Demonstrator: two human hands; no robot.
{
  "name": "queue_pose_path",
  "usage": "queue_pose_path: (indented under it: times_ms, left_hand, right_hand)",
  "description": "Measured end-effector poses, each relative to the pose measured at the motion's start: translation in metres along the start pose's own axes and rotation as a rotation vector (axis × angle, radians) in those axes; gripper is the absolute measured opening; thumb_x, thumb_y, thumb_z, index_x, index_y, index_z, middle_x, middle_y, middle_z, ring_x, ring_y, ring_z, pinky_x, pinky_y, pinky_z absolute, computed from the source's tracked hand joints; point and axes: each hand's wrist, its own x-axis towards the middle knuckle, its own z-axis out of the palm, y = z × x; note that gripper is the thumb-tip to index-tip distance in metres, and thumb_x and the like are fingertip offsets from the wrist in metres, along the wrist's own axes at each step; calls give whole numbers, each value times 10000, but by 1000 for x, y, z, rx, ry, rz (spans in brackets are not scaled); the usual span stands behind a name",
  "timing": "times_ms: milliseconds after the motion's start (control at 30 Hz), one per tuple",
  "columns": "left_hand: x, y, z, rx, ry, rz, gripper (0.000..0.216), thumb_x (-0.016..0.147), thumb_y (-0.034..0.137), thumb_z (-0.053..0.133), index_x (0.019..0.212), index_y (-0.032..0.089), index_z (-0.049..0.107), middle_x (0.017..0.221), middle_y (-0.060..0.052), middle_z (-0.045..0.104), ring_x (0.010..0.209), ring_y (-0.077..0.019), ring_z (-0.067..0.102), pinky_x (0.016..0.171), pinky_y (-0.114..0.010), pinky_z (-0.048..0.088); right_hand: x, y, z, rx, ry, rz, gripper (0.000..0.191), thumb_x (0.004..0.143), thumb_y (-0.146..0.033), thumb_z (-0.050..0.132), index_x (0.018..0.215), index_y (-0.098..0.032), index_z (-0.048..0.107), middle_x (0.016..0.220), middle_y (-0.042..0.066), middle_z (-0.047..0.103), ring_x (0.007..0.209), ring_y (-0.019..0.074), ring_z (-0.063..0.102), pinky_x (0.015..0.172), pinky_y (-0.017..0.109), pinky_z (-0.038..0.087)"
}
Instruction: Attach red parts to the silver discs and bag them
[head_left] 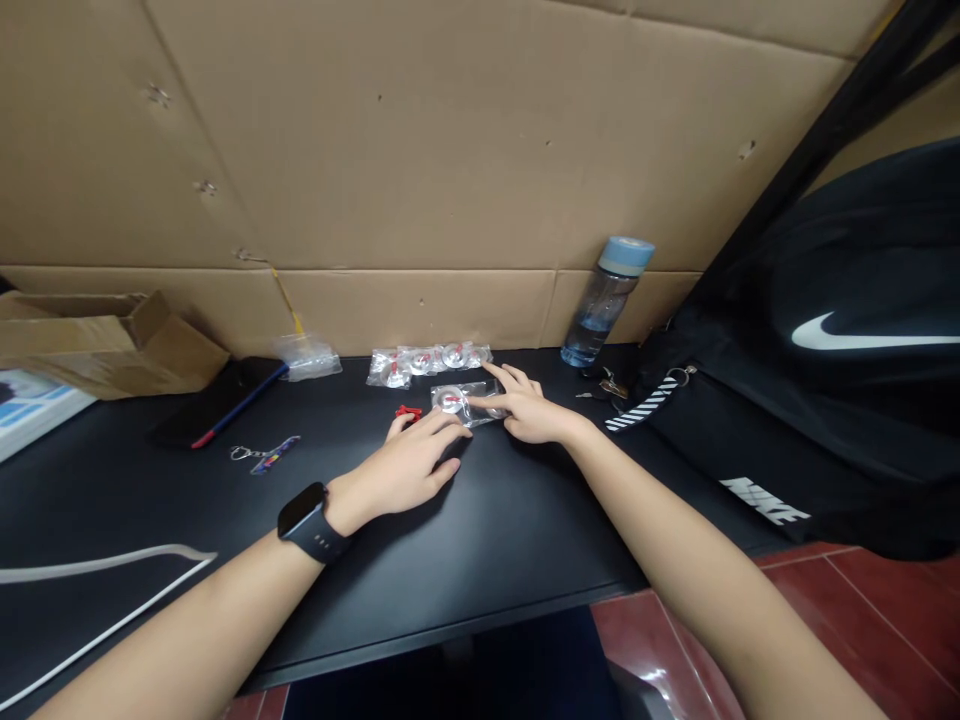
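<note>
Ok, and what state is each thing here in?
Front packet: lying flat; seal unclear.
Back packets: in a row, close together.
Right hand: open, fingers on front packet.
Left hand: open, beside front packet.
Bottle: standing, lid on, partly filled.
Smartwatch: worn, screen dark.
Cardboard box: flaps open.
Clear bag: crumpled.
Keychain: lying flat.
Backpack: upright; zip state unclear.

Left wrist (346, 503): black smartwatch (303, 509), rectangular face, dark slotted strap (324, 545).
</note>
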Motion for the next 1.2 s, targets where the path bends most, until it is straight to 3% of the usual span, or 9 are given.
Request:
queue_pose_path:
  times_ms: [167,267,333,433,567,800,1000,1100,1200]
  left_hand:
    - [1,4,-6,-34,0,-26,227,1007,356,469,1209,291,549,1283,-55,618,1209,-265,582,1134,-588,251]
    - [3,6,-5,-27,53,-59,200,1004,407,486,1126,261,546,1208,-52,637,1122,-249,607,1139,-573,227]
    - [3,8,-3,15,103,-75,230,971,420,542,1123,247,543,1200,-66,630,1154,-273,585,1118,-553,250]
    - [4,13,0,91,172,-103,350,918,432,608,1202,240,536,1229,-94,613,1229,-318,528,1051,-511,312]
    - [6,18,1,130,240,-138,435,886,413,651,1265,241,523,1272,-108,609,1223,-323,525,991,-470,331]
    - [7,13,-3,104,310,-211,70,917,240,638,983,257,620,1069,-15,713,1021,-236,632,900,-415,276]
    - [5,3,-9,75,270,-252,85,900,208,609,841,258,644,957,16,752,999,-230,650,919,-431,236]
    - [6,1,-11,14,250,-315,38,919,277,590,938,264,621,948,-2,772,992,-240,660,910,-423,252]
    - [7,-1,-12,-73,258,-412,223,952,334,535,1166,277,507,917,-9,787,979,-248,679,905,-423,274]
  right_hand:
    - [-8,12,-24,124,-22,-190,613,797,-91,671,1325,-402,669,1651,26,338,1506,380,285,1160,656,270]
    - [-11,18,-37,331,22,-322,240,897,-201,642,1062,-275,800,1420,57,620,1298,276,574,1105,468,432]
    - [-10,19,-37,373,135,-302,231,919,-167,599,1025,-242,789,1231,61,718,1133,236,661,1026,417,490]
    - [-3,14,-24,253,280,-275,365,867,-38,589,1125,-245,743,1146,64,721,1109,232,640,1023,430,472]
    - [5,7,-6,167,258,-295,388,824,-87,737,1159,-282,724,1295,78,636,1229,268,539,1064,482,423]
    - [12,4,3,204,298,-317,117,797,-270,842,904,-261,797,1200,56,667,1115,237,577,1016,419,441]
    - [10,10,-3,248,224,-327,21,840,-268,800,858,-256,803,1171,49,680,1092,231,584,988,395,456]
    - [6,9,-6,260,192,-299,43,863,-278,773,871,-237,785,1228,62,656,1139,244,564,1015,420,441]
    - [2,3,-7,231,154,-224,59,890,-283,730,876,-233,759,1326,70,605,1253,288,496,1055,508,389]
